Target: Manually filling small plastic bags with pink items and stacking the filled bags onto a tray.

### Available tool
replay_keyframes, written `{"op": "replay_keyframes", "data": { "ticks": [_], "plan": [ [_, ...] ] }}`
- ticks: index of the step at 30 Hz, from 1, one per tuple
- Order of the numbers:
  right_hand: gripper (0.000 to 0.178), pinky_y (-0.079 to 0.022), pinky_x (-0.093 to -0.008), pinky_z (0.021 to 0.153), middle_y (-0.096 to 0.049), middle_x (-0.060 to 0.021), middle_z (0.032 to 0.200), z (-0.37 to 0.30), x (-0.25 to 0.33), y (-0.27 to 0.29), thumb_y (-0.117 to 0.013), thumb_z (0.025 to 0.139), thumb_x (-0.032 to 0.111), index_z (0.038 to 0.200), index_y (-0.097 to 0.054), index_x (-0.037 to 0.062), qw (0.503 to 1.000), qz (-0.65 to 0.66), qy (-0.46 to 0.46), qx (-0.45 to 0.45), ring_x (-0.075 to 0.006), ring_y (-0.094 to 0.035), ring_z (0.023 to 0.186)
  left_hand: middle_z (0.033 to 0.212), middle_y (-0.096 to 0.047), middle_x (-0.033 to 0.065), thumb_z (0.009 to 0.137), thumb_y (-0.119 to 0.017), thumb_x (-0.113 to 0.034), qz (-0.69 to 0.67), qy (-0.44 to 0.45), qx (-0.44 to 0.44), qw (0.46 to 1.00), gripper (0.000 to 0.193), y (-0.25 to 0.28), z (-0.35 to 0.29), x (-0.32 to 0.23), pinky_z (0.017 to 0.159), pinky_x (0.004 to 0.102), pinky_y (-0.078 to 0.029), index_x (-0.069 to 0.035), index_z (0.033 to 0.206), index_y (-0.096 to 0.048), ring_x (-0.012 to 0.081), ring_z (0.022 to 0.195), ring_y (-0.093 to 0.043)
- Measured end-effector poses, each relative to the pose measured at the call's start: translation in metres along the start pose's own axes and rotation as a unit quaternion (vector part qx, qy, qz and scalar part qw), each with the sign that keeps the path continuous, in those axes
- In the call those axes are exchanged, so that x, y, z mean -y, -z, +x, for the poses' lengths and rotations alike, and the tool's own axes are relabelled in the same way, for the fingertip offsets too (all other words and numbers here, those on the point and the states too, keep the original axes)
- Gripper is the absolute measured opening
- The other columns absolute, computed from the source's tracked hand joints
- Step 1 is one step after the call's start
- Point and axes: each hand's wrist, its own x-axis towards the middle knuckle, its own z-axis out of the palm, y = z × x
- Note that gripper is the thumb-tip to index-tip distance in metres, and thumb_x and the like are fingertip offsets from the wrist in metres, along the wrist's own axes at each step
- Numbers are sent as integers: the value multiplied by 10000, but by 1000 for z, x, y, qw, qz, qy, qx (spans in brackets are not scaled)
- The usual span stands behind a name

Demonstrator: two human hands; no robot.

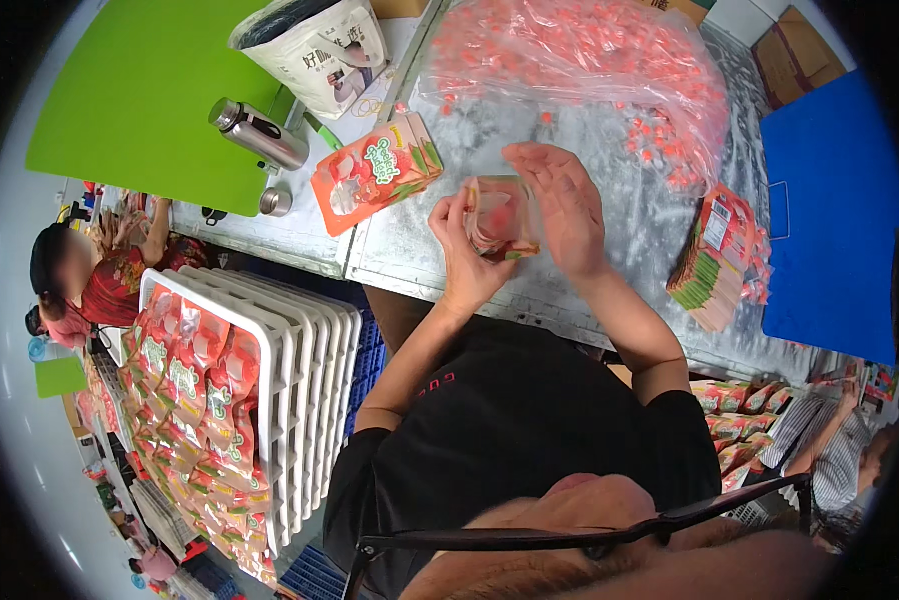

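My left hand (461,245) is wrapped around the side of a pouch (481,190) over the near part of the metal table. The pouch's mouth gapes upward, and something red shows blurred inside it. Beside the pouch's right edge, my right hand (569,205) has its fingers stretched out, palm toward the pouch. Whether it touches the pouch I cannot tell. Just left of my left hand lies a stack of flat red and tan printed pouches (377,172).
A clear bag (579,50) of small red-wrapped pieces spreads over the table's far side, some loose nearby. Another pouch stack (714,260) lies right, by a blue panel (834,215). A steel flask (259,135) stands left. White trays (304,350) of filled pouches are piled lower left.
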Motion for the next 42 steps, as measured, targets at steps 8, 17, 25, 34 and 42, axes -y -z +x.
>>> {"op": "replay_keyframes", "data": {
  "ticks": [8, 17, 25, 34, 42],
  "plan": [
    [374, -591, -416, 823, -696, -198, 1086, -5, -7, 2, -756, 784, 179, 1085, -677, -29, 713, -620, 115, 306, -325, -707, 1023, 1403, -351, 190, 567, -1007, -141, 2, 8, -64, 998, 1402, -6, -22, 26, 1166, 495, -312, -7, 1607, -77, 360, 1325, -387],
    [83, -591, -447, 650, -724, -181, 759, 22, -6, -10, -714, 736, 72, 782, -730, 4, 577, -624, 28, 527, -335, -737, 714, 1341, -629, 74, 502, -991, -133, -179, 61, 257, 948, 1172, 80, 41, 43, 1014, 340, -487, -53, 1543, -460, 163, 1126, -584],
    [84, -571, -436, 734, -734, -167, 804, 43, -43, -14, -674, 764, 76, 793, -743, 39, 492, -575, -161, 633, -346, -729, 800, 1292, -714, 122, 625, -940, -34, -181, 190, 324, 909, 847, 63, 42, 32, 957, 349, -571, -23, 1406, -612, 178, 1155, -687],
    [348, -568, -402, 764, -744, -144, 1055, 31, 18, -18, -804, 831, 191, 1133, -748, 28, 836, -496, 128, 198, -286, -724, 874, 1146, -761, 113, 731, -871, 48, -319, 184, 74, 927, 449, 73, 13, 39, 872, 315, -588, 49, 1159, -735, 153, 1004, -723],
    [185, -496, -247, 634, -751, -79, 786, 1, -50, 30, -765, 936, 157, 1004, -776, -14, 938, -301, -139, 107, -59, -635, 718, 941, -785, 78, 939, -752, -58, -382, 246, -27, 890, 136, 61, -4, 54, 790, 253, -548, 41, 1023, -795, 100, 856, -689]
  ]
}}
